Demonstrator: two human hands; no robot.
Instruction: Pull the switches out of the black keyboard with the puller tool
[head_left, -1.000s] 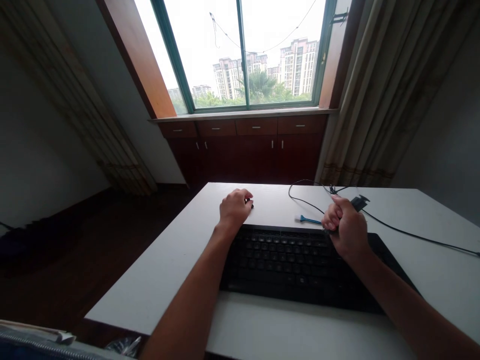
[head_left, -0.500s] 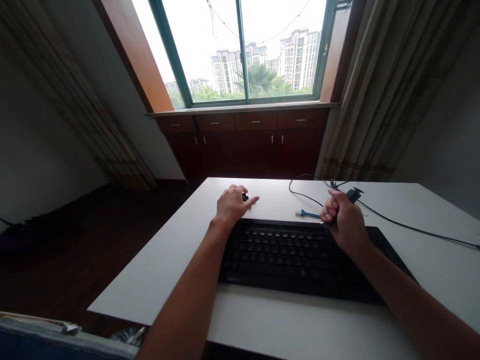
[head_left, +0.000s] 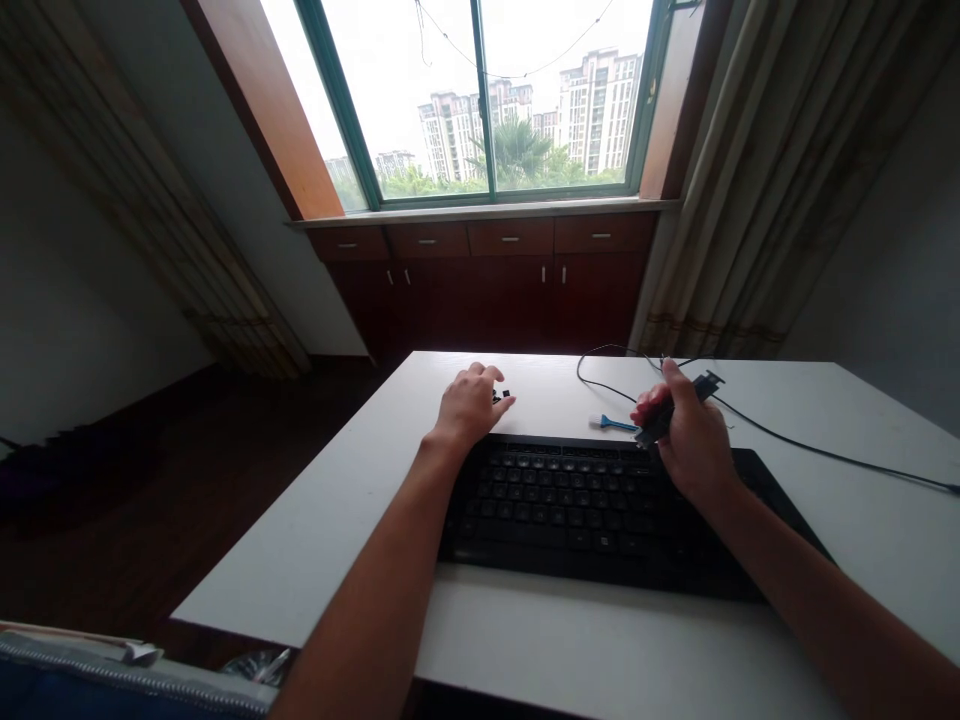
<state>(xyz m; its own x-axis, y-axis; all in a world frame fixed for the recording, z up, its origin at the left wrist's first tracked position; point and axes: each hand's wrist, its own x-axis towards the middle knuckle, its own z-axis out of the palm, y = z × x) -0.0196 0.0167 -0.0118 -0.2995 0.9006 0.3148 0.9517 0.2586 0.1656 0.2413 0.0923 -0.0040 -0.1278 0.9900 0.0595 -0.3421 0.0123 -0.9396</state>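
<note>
A black keyboard (head_left: 600, 515) lies across the white table (head_left: 525, 660). My left hand (head_left: 469, 405) rests on the table just beyond the keyboard's far left corner, fingers curled over a small black piece (head_left: 501, 396). My right hand (head_left: 686, 435) hovers over the keyboard's far right part, closed on a flat black tool (head_left: 675, 405) that sticks out toward the far right. A small blue tool (head_left: 613, 423) lies on the table between my hands, just behind the keyboard.
A black cable (head_left: 810, 448) loops over the table's far side and runs off to the right. Beyond the table stand a dark wood cabinet (head_left: 487, 280) under a window and curtains (head_left: 765, 180) at right. A dark floor lies left.
My right hand has turned, so the black tool now points up and out past the thumb. My left fingers shifted slightly over the small black piece. The view tilted up a little.
</note>
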